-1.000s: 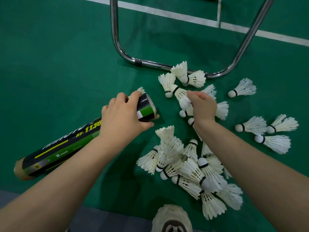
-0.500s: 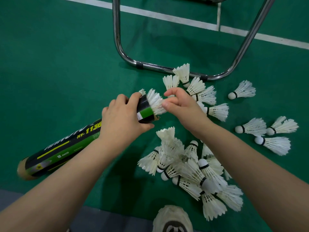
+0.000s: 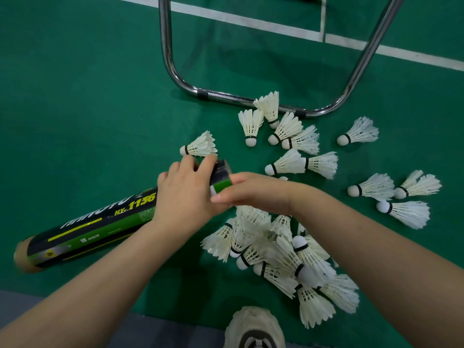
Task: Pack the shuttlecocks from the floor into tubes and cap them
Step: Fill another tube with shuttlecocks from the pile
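Observation:
A long black-and-green shuttlecock tube (image 3: 100, 227) lies tilted across the green floor, its open end pointing up and right. My left hand (image 3: 185, 194) grips the tube just behind that end. My right hand (image 3: 256, 192) lies flat over the tube's mouth, thumb on the rim, fingers stretched below it. Whatever is under the palm is hidden. One white shuttlecock (image 3: 200, 145) lies just beyond my left hand. A dense pile of shuttlecocks (image 3: 281, 254) sits under my right forearm, and more are scattered further off (image 3: 288, 136) and to the right (image 3: 376, 188).
A chrome tube frame (image 3: 241, 97) rests on the floor just behind the far shuttlecocks. White court lines (image 3: 251, 21) run across the top. My shoe (image 3: 254, 327) shows at the bottom edge, and a grey floor strip (image 3: 25, 305) at bottom left.
My right hand took a shuttlecock from the far group, brought it to the tube's mouth and pushed it in; its feathers no longer show. The left hand kept its grip on the tube.

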Demonstrator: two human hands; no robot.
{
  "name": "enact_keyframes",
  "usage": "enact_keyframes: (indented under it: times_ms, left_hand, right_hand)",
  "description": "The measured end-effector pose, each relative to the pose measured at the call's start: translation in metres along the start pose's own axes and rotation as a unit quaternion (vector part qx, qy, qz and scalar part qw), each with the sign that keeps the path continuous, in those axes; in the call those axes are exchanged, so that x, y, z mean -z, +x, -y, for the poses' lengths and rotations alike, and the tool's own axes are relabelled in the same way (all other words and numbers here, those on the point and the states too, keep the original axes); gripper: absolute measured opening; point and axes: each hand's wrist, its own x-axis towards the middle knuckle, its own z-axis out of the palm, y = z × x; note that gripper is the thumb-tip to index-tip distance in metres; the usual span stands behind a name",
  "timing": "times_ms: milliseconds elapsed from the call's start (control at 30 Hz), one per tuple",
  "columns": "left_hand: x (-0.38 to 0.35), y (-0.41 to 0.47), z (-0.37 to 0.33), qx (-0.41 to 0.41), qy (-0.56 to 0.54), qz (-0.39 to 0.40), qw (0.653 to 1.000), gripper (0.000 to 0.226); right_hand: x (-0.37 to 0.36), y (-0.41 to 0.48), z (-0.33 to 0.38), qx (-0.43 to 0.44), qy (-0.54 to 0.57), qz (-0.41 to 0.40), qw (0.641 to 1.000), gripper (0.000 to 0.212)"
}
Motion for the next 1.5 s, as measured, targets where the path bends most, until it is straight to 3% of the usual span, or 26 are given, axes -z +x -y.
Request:
enact_keyframes:
  times_ms: [33, 100, 167, 233, 300, 400, 533, 633, 733, 900, 967, 1067, 1233, 1433, 1500]
  left_hand:
    - [-0.001, 0.000, -0.001, 0.003, -0.006, -0.006, 1.000, 0.082]
    - [0.000, 0.003, -0.004, 0.009, -0.014, -0.015, 1.000, 0.082]
    - [0.001, 0.006, -0.007, 0.008, -0.015, -0.012, 1.000, 0.083]
    - [0.001, 0.006, -0.009, 0.006, -0.014, -0.009, 1.000, 0.082]
    - [-0.001, 0.004, -0.011, 0.003, -0.010, -0.005, 1.000, 0.083]
    - [-0.007, 0.002, -0.014, -0.001, -0.001, 0.013, 1.000, 0.084]
    - [-0.013, 0.000, -0.019, -0.007, 0.000, 0.028, 1.000, 0.084]
    - [-0.012, 0.002, -0.019, -0.005, -0.002, 0.028, 1.000, 0.084]
    - [-0.008, 0.005, -0.018, -0.002, -0.001, 0.017, 1.000, 0.084]
    - [-0.005, 0.008, -0.016, 0.008, -0.009, 0.000, 1.000, 0.084]
    - [-0.006, 0.008, -0.017, 0.008, -0.010, 0.001, 1.000, 0.083]
    - [-0.006, 0.005, -0.019, 0.004, -0.007, -0.001, 1.000, 0.083]
    - [-0.004, 0.002, -0.017, 0.006, -0.014, -0.012, 1.000, 0.083]
    - [-0.003, -0.006, -0.025, -0.020, -0.008, -0.006, 1.000, 0.081]
    - [-0.005, -0.008, -0.027, -0.034, 0.001, 0.008, 0.999, 0.077]
  right_hand:
    - [-0.002, 0.001, 0.000, 0.014, 0.009, -0.035, 0.999, 0.035]
    - [0.002, 0.001, -0.002, 0.055, 0.003, -0.183, 0.982, 0.018]
    - [0.020, -0.004, -0.005, 0.064, -0.037, -0.377, 0.923, 0.016]
    - [0.049, -0.013, -0.022, 0.003, -0.146, -0.519, 0.842, 0.017]
    - [0.074, -0.019, -0.050, -0.069, -0.218, -0.564, 0.794, 0.037]
    - [0.082, -0.020, -0.082, -0.115, -0.191, -0.583, 0.781, 0.058]
    - [0.082, -0.015, -0.093, -0.131, -0.130, -0.556, 0.810, 0.058]
    - [0.086, -0.012, -0.086, -0.118, -0.139, -0.547, 0.817, 0.024]
    - [0.081, -0.016, -0.071, -0.033, -0.106, -0.548, 0.829, 0.026]
    - [0.055, -0.029, -0.044, 0.137, 0.050, -0.528, 0.836, 0.029]
    - [0.042, -0.032, -0.038, 0.169, 0.099, -0.498, 0.845, 0.030]
    - [0.025, -0.035, -0.028, 0.156, 0.060, -0.412, 0.896, 0.028]
    - [0.016, -0.040, -0.019, 0.079, 0.018, -0.184, 0.980, 0.026]
    - [0.016, -0.034, -0.015, 0.002, 0.018, -0.030, 0.999, 0.069]
    - [0.012, -0.030, -0.016, -0.021, 0.006, 0.004, 1.000, 0.063]
